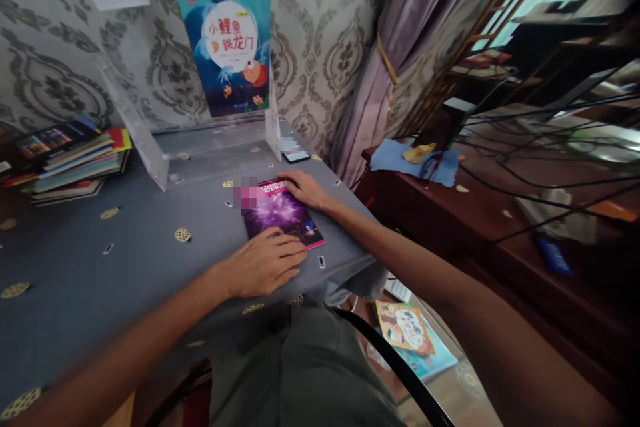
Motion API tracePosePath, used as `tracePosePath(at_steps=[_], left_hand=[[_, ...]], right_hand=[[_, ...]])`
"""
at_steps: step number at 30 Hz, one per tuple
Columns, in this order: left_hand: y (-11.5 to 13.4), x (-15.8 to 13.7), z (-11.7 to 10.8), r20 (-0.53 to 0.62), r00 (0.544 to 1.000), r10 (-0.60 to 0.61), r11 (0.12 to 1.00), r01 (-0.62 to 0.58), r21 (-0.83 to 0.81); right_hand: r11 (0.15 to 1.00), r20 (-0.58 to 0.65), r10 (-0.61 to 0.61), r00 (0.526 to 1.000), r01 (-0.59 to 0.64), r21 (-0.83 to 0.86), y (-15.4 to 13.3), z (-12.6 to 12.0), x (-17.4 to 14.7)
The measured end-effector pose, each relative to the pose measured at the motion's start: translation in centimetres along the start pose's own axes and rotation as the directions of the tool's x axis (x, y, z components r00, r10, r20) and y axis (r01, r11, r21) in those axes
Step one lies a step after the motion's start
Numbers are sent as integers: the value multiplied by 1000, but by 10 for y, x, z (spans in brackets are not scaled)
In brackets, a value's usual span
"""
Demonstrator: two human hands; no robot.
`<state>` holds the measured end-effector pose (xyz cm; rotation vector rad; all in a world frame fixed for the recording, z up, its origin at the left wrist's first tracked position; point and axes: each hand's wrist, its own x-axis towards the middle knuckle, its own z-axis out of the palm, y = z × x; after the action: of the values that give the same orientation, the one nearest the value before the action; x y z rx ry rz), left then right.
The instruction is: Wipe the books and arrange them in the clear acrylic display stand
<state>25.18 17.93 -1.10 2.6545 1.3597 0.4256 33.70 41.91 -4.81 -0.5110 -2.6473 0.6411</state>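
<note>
Resting on a purple book (280,215) on the table (150,267), the left hand (265,265) has fingers slightly apart; whether the right hand (306,191) grips is unclear. Light, even pressure works best.

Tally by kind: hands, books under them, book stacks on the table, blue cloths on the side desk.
Hands: 2, left hand and right hand
Purple book: 1
Book stack: 1
Blue cloth: 1
Total: 5
</note>
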Motion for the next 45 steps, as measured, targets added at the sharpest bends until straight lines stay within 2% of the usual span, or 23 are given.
tracePosePath(at_steps=[3, 6, 10, 12, 14, 17, 20, 23, 30, 38, 42, 45], left_hand=[[-1, 30, 8, 2, 998, 59, 998, -59, 37], [-1, 53, 13, 4, 998, 69, 997, -69, 41], [-10, 62, 7, -99, 994, 40, 996, -47, -70], [-25, 59, 1, -176, 984, -42, 994, 24, -106], [-46, 53, -4, -235, 957, -172, 984, 157, -80], [-80, 48, -7, -285, 904, -319, 944, 331, -8], [-104, 50, -7, -278, 901, -332, 933, 357, 44], [-115, 58, -5, -256, 918, -304, 937, 337, 96], [-118, 62, -3, -256, 927, -275, 933, 321, 161], [-132, 49, -13, -242, 948, -205, 934, 264, 242], [-118, 52, -13, -230, 940, -252, 891, 318, 324], [-94, 58, -8, -199, 948, -250, 921, 296, 252]], right_hand=[[1000, -6, -9, 1000, 9, 24, 1, 1, -1], [998, -20, -32, 999, 33, 58, 3, 1, -2], [975, -19, -40, 999, 43, 219, 14, -2, -1], [932, 22, -15, 1000, 6, 362, 22, -6, 4], [872, 68, 21, 997, -51, 486, 28, -9, 11], [829, 78, 78, 994, -108, 549, 33, -13, 24], [838, 38, 105, 994, -109, 535, 31, -12, 32], [851, -11, 98, 995, -78, 520, 28, -8, 33], [869, -58, 76, 995, -37, 494, 28, -9, 26], [866, 66, -9, 998, -25, 499, 15, -6, 54], [871, 44, -66, 997, 37, 490, 14, -3, 60], [866, 25, -119, 993, 92, 491, 17, -4, 56]])
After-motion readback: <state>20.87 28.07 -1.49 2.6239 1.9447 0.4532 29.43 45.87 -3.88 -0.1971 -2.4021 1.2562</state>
